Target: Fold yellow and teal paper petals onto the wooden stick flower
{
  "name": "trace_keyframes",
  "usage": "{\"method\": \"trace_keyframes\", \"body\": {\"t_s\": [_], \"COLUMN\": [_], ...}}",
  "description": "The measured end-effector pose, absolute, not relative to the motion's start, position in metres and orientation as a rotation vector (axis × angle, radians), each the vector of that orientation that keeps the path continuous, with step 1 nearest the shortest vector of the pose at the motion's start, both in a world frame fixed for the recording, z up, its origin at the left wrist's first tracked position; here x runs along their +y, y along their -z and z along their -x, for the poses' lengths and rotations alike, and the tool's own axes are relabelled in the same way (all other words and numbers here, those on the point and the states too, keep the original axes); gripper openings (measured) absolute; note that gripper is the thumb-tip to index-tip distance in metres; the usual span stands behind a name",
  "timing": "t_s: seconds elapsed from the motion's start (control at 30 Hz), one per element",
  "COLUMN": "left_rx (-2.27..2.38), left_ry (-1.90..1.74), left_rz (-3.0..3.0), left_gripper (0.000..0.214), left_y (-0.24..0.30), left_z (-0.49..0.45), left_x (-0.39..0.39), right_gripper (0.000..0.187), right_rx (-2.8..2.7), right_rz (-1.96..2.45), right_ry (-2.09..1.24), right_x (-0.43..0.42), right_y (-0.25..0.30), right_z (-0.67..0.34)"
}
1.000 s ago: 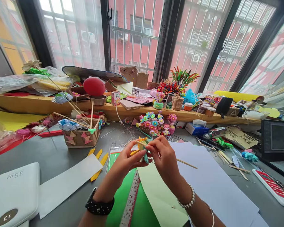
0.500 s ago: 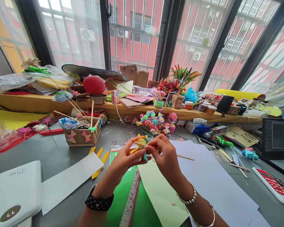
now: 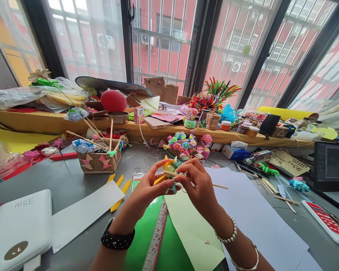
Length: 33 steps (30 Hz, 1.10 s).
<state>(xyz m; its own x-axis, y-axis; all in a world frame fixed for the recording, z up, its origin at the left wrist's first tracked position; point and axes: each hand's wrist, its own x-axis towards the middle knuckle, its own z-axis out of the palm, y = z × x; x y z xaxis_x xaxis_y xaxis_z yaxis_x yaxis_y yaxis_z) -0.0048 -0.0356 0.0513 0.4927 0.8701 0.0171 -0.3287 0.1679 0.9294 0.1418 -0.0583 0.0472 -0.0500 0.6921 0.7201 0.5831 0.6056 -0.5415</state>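
Observation:
Over the middle of the desk my left hand is closed around a folded paper flower with yellow and blue-green petals. My right hand pinches a thin wooden stick, whose tip lies against the flower's pale centre. The stick's other end sticks out to the right behind my hand. My fingers hide part of the flower. Beneath my hands are a green sheet, a pale green paper and a patterned ruler.
Yellow paper strips and a white paper strip lie left, near a white power bank. A cardboard basket stands behind them. White paper and a calculator are right. Small crocheted-looking flowers stand behind my hands.
The stick has shifted slightly left and its tip now points a little lower across the flower. Both hands keep their hold; the view has moved slightly.

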Motion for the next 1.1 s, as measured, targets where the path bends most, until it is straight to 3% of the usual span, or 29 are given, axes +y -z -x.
{"method": "trace_keyframes", "body": {"t_s": [0.23,0.33,0.87,1.0,1.1], "left_rx": [0.550,0.558,0.514,0.525,0.544], "left_ry": [-0.897,-0.949,-1.034,-1.113,-1.183], "left_rz": [-1.176,-1.207,-1.344,-1.318,-1.296], "left_gripper": [0.061,0.063,0.044,0.043,0.042], "left_y": [-0.051,-0.049,-0.046,-0.046,-0.046], "left_z": [0.009,0.007,0.001,0.000,0.000], "left_x": [-0.031,-0.032,-0.037,-0.035,-0.035], "right_gripper": [0.006,0.012,0.017,0.006,0.028], "right_rx": [-1.776,-1.819,-1.746,-1.757,-1.736], "right_rz": [0.914,0.897,0.950,0.929,0.948], "right_ry": [0.021,0.034,0.250,0.121,-0.022], "right_x": [-0.059,-0.057,-0.059,-0.057,-0.055], "right_y": [-0.058,-0.058,-0.049,-0.048,-0.048], "right_z": [-0.153,-0.154,-0.147,-0.149,-0.153]}}
